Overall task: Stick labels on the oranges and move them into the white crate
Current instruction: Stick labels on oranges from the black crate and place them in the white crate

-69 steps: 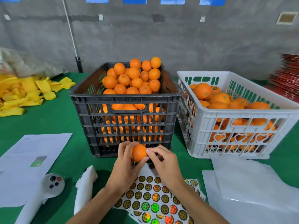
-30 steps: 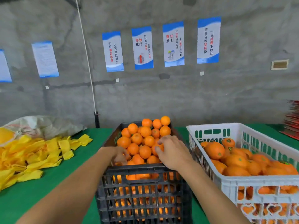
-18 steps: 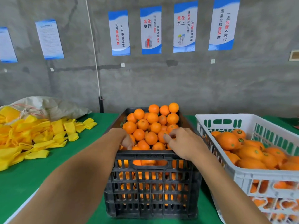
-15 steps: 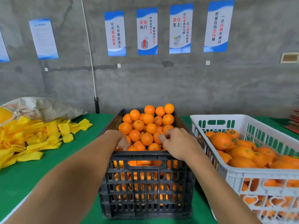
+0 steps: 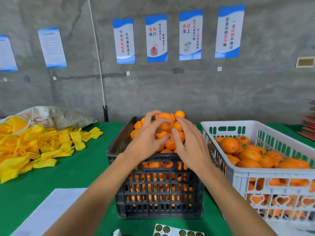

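A black crate (image 5: 153,156) in the middle is heaped with unlabelled oranges (image 5: 179,114). My left hand (image 5: 146,138) reaches over the heap, its fingers spread and arched across the top oranges. My right hand (image 5: 190,147) lies beside it, fingers apart, touching the oranges on the right of the heap. No orange is lifted. The white crate (image 5: 238,172) to the right holds labelled oranges (image 5: 229,144). A sheet of round labels (image 5: 170,231) shows at the bottom edge.
Yellow foam sleeves (image 5: 34,145) are piled on the green table at the left, with a grey sack (image 5: 59,114) behind them. A white paper (image 5: 51,210) lies front left. A red stack (image 5: 309,126) sits at the far right. A concrete wall with posters stands behind.
Both hands have moved from the black crate's near rim forward and up onto the top of the orange heap, and their fingers have spread. Earlier they held one orange over the label sheet.
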